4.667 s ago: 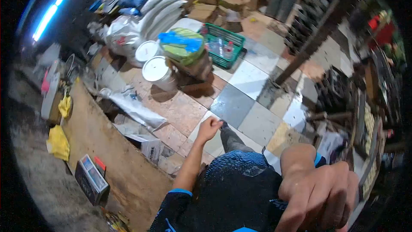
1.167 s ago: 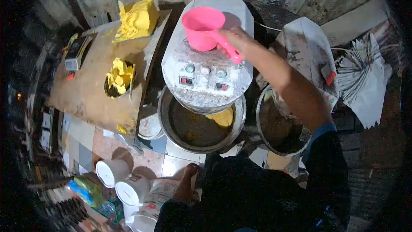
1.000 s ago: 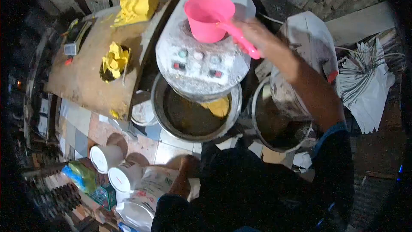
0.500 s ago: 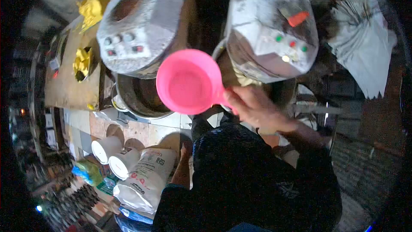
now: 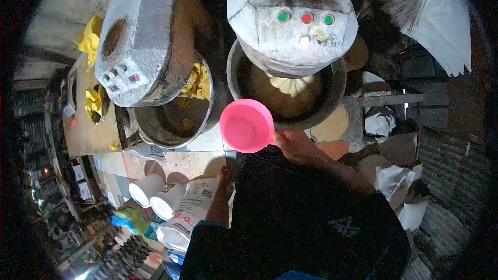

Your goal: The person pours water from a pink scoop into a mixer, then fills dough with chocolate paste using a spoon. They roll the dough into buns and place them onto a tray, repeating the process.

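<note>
A pink plastic dipper [image 5: 244, 127] is in my right hand [image 5: 296, 148], whose fingers close around its short handle. The dipper's inside faces up and shows only pink. It overlaps the front left rim of the right mixer's bowl [image 5: 234, 75]. Pale dough [image 5: 292, 85] shows in that bowl under the mixer head [image 5: 295, 36]. My left hand [image 5: 224, 180] hangs low at my side by a white printed sack [image 5: 193, 205]; its fingers are small and dark, so I cannot tell their pose.
On the left, a second mixer [image 5: 137, 36] stands over a bowl [image 5: 203, 119] with yellow dough [image 5: 199, 84]. White buckets [image 5: 148, 189] stand on the tiled floor beside the sack. A wooden table [image 5: 85, 129] is at far left; white sacking [image 5: 436, 15] hangs at upper right.
My view has turned right, so both mixers sit further left and both bowls show more. The dipper has come down and closer to my body, still in my right hand.
</note>
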Available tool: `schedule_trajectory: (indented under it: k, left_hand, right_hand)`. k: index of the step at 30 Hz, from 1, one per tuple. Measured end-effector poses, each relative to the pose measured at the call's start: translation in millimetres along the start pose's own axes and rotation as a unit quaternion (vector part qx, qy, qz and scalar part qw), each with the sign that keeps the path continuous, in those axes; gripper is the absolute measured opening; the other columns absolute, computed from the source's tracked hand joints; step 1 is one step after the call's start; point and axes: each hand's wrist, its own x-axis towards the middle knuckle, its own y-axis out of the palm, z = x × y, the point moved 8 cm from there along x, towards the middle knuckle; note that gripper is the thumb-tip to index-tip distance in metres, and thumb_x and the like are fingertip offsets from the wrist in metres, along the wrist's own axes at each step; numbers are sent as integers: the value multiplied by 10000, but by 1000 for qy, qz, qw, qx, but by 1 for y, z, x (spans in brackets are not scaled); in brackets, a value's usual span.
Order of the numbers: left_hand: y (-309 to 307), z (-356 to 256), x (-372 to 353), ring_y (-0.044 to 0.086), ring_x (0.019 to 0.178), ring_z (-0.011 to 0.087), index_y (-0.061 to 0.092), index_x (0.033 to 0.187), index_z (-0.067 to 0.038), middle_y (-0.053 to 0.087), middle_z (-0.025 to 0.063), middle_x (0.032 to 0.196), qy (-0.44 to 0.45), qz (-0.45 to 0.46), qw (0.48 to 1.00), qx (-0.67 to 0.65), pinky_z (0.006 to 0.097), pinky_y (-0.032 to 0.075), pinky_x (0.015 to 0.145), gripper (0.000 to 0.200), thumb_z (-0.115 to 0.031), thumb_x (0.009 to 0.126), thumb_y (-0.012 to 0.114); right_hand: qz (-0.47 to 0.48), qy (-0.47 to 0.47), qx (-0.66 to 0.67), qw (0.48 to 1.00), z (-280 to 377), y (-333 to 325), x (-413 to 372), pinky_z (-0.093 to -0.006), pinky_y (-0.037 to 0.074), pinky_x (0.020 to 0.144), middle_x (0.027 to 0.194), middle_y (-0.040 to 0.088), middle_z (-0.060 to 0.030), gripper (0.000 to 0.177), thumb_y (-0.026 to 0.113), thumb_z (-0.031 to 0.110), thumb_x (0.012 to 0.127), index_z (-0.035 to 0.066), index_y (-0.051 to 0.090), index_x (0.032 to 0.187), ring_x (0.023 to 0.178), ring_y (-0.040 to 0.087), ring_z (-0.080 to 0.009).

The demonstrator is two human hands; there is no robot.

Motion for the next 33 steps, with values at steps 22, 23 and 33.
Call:
schedule_trajectory:
  k: [22,23,33]
  left_hand:
    - [7,-35,-18,608,759,312,620,902,-51,622,122,781,71,-18,971,226,436,486,713,309,-356,855,621]
    - [12,-23,-14,611,767,314,619,898,-49,626,125,789,98,-42,985,138,435,486,721,326,-372,858,609]
    - [10,-28,-21,608,811,368,605,873,-38,637,168,847,11,-25,985,169,434,473,731,427,-460,858,543]
  right_hand:
    - [-18,56,104,993,-63,3,5,-443,482,812,961,648,-224,401,359,320,969,33,612,1090,882,634,-371]
    - [-14,34,135,990,-74,11,7,-444,479,807,969,647,-229,413,358,335,969,31,612,1089,885,634,-371]
    - [-5,60,98,993,-57,3,14,-411,447,783,861,601,-229,401,330,295,966,-6,574,1072,813,585,-340]
